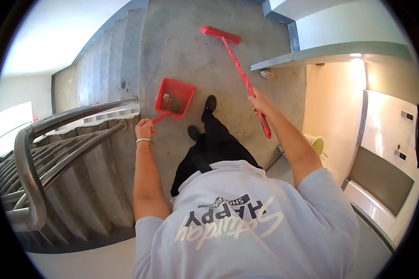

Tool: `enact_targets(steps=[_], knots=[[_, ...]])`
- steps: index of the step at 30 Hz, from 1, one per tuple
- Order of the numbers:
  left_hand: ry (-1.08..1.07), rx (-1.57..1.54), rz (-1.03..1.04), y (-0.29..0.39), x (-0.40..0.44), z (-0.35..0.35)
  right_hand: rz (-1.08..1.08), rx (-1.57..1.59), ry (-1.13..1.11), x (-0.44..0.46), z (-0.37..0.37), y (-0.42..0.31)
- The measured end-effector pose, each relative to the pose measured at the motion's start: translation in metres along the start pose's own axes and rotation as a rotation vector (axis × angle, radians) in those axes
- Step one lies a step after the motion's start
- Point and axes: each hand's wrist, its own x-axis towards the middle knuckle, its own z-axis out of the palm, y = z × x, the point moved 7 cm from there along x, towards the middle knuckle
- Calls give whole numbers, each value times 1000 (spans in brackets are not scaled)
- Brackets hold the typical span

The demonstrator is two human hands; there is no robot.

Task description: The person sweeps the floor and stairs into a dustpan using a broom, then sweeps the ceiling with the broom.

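Note:
My left hand [145, 129] is closed around the handle of a red dustpan [187, 106]. Some debris, with a small pale scrap [166, 98], lies inside the pan. My right hand [260, 102] grips the red patterned stick of a broom [237, 65]. The broom's red head reaches out ahead over the concrete floor, beyond the dustpan and to its right. Both of my feet, in black shoes, stand between the two tools.
A metal stair railing [56, 122] stands at my left, with steps [79, 186] beside and below it. More steps [109, 60] lie at the far left. At the right are a ledge [330, 51], a pale yellow bucket [317, 143] and a lump-like object [266, 73] on the floor.

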Motion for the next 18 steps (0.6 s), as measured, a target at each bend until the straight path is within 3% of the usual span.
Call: enact_targets(steps=[3,5,8,10,14,16,18], knots=[[-25,62,15,-4,1,0,-31,-101,-28,-38,31,37],[-27,66,12,-11,3,2,-37,16,-173,-95,57,42],[11,117,29,-12,0,4,68,73,-272,-164,76,40],[5,117,49,-17,6,3,267,325,-516,-202,89,37],[1,122,53,-22,0,-3,274,323,-532,-240,75,21],[4,83,38,-28,-4,-10,192,234,-406,-228,66,17],[16,56,34,-35,-10,-18,-19,46,-316,-188,62,9]])
